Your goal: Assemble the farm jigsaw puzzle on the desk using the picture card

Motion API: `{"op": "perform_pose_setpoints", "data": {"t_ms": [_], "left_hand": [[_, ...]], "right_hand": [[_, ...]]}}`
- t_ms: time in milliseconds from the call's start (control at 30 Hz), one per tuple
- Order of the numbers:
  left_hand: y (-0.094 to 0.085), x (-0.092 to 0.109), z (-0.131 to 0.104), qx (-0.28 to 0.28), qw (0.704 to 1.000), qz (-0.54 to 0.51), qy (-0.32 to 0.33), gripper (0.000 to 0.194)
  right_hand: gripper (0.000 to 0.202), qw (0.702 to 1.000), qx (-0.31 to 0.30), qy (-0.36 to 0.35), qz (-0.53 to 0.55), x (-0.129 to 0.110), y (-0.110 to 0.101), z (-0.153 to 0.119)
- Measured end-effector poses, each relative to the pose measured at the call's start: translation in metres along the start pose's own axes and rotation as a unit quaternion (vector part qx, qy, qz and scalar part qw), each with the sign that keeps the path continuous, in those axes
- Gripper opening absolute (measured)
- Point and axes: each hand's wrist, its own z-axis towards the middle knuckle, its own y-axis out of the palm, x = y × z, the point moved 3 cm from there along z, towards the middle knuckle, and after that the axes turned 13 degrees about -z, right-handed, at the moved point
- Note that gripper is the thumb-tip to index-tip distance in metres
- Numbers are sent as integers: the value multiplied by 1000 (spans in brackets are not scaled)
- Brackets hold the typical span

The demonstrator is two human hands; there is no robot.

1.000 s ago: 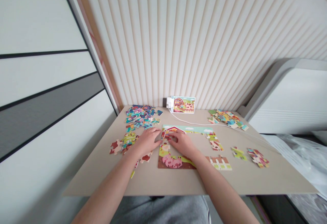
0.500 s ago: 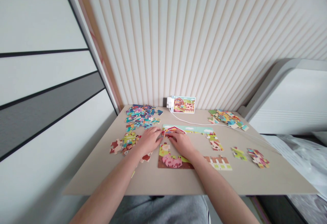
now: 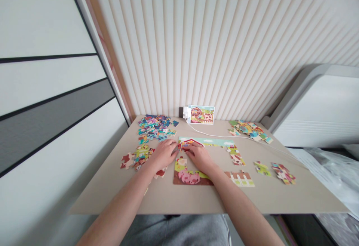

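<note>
A partly joined farm jigsaw puzzle (image 3: 188, 178) lies in front of me, with a barn roof and sky along its far edge and a spotted pig at its near left. My left hand (image 3: 165, 151) is at its far left corner, fingers bent and closed against a red barn jigsaw piece (image 3: 180, 147). From the other side, my right hand (image 3: 198, 155) has its fingertips pressed on the same barn area, just below the roof. The fingers partly cover the piece. Under my right forearm, the bottom edge is partly hidden; a white fence section (image 3: 242, 179) shows beyond it.
Loose farm pieces (image 3: 141, 154) lie left of my left arm. A blue-purple pile (image 3: 157, 124) sits at the back left, another pile (image 3: 251, 130) at the back right. A picture card (image 3: 202, 114) leans on the wall by a white charger (image 3: 185, 112); its cable crosses the table.
</note>
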Motion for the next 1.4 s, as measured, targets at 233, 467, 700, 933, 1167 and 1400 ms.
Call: {"op": "perform_pose_setpoints", "data": {"t_ms": [233, 467, 700, 933, 1167, 1400], "left_hand": [[-4, -1, 1, 18, 1000, 2, -18, 30], [-5, 1, 1, 6, 1000, -6, -11, 26], [-4, 2, 1, -4, 1000, -15, -2, 19], [-6, 3, -1, -7, 1000, -14, 0, 19], [-9, 0, -2, -26, 999, -19, -2, 26], [-10, -4, -3, -52, 998, -41, -13, 38]], "right_hand": [[24, 996, -9, -70, 54, 1, -7, -3], [19, 992, -31, -91, 85, 1, -10, -3], [18, 992, -32, -88, 88, -2, -12, -4], [21, 994, -25, -86, 66, -6, -13, -6], [20, 996, -36, -65, 40, -10, -13, -6], [19, 997, -27, -63, 33, -9, -11, -6]]}}
